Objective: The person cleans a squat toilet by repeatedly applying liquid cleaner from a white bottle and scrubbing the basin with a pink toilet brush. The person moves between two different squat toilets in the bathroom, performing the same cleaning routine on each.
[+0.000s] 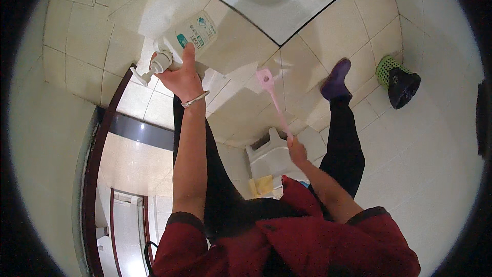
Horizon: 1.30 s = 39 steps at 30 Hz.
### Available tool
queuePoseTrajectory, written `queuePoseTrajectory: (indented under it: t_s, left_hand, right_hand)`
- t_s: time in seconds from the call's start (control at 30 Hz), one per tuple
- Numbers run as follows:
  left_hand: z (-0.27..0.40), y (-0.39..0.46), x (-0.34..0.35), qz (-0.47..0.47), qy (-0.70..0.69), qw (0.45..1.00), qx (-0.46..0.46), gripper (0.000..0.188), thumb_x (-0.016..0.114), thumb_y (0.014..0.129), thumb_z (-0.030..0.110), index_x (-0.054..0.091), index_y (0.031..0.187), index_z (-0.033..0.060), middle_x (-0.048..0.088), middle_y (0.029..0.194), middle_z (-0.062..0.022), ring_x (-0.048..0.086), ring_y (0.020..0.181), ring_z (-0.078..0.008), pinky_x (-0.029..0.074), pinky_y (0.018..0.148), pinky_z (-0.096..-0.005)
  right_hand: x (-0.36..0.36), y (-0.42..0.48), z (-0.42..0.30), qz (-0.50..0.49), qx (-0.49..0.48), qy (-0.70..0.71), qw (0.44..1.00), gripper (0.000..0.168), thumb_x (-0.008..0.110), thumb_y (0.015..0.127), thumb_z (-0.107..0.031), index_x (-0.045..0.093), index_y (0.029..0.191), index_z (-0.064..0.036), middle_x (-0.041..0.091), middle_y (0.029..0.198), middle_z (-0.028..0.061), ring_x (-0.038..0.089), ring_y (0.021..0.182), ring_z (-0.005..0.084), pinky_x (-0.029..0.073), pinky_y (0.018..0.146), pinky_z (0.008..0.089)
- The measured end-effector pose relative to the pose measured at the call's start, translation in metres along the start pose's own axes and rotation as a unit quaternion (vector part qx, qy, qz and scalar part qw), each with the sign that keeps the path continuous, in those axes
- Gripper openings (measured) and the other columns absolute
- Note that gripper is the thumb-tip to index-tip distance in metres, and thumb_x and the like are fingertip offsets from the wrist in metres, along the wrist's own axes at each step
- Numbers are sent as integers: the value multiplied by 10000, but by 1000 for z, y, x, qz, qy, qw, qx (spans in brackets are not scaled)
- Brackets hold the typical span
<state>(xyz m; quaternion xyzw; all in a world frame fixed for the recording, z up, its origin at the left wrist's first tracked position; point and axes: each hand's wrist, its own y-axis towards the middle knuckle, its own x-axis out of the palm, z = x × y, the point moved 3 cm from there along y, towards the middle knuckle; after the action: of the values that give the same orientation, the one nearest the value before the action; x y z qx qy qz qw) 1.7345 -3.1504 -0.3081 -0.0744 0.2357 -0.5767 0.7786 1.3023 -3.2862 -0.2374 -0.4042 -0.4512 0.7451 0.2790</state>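
Observation:
My left hand point(182, 73) grips a large white pump bottle point(198, 34) with a green-and-white printed label, tilted on its side. Its white pump head point(159, 62) points towards the lower left, and the thumb lies over the label's edge. On the wrist is a silver bangle point(195, 99). My right hand point(297, 151) is closed around the end of a pink long-handled brush point(278, 109). The brush's broad pink head point(265, 78) points away from me over the tiled floor; whether it touches the floor I cannot tell.
Ahead lies a white squat toilet point(280, 19) with a dark edge and something blue in its bowl. A green perforated bin point(385, 70) with a black liner stands to the right, past my purple shoe point(339, 79). A white plastic stool point(273, 154) is between my legs. A doorway with a dark red frame point(98, 154) is left.

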Motion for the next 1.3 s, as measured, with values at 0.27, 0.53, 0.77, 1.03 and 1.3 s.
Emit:
queuePoseTrajectory:
  t_s: [0.27, 0.53, 0.77, 1.03, 1.3]
  left_hand:
    - [9, 2, 6, 14, -29, 999, -11, 602, 699, 631, 56, 321, 1091, -33, 429, 1028, -129, 455, 943, -195, 389, 841, -295]
    - [9, -3, 8, 20, -28, 999, -17, 614, 702, 630, 63, 319, 1101, -28, 423, 1039, -132, 451, 952, -196, 386, 842, -295]
    - [7, -2, 5, 29, -11, 999, -17, 613, 697, 638, 64, 315, 1107, -30, 408, 1069, -141, 437, 980, -201, 372, 865, -301]
    - [15, -4, 8, 10, -12, 999, -36, 605, 683, 650, 48, 302, 1115, -22, 407, 1070, -137, 439, 981, -199, 372, 862, -292]
    - [8, -2, 7, 7, -24, 999, -21, 615, 686, 650, 38, 300, 1124, -30, 407, 1067, -135, 443, 975, -197, 374, 859, -285]
  right_hand:
    - [-57, 48, 21, 7, -165, -166, 972, 300, 421, 832, -356, 443, 822, -58, 538, 570, 178, 539, 528, 358, 426, 493, 463]
    - [-159, 141, -57, 39, -369, -346, 862, 298, 439, 818, -374, 458, 837, -78, 547, 564, 119, 556, 520, 285, 429, 462, 414]
    - [-210, 146, -139, 148, -354, -281, 879, 300, 424, 833, -361, 458, 779, -67, 535, 539, 118, 543, 492, 298, 419, 422, 384]
    - [-160, 125, -79, 28, -330, -362, 871, 332, 380, 848, -389, 473, 826, -71, 559, 626, 140, 558, 602, 327, 435, 516, 417]
    - [-235, 178, -168, 191, -280, -6, 941, 386, 353, 851, -437, 439, 774, -69, 497, 569, 126, 504, 454, 248, 419, 437, 384]
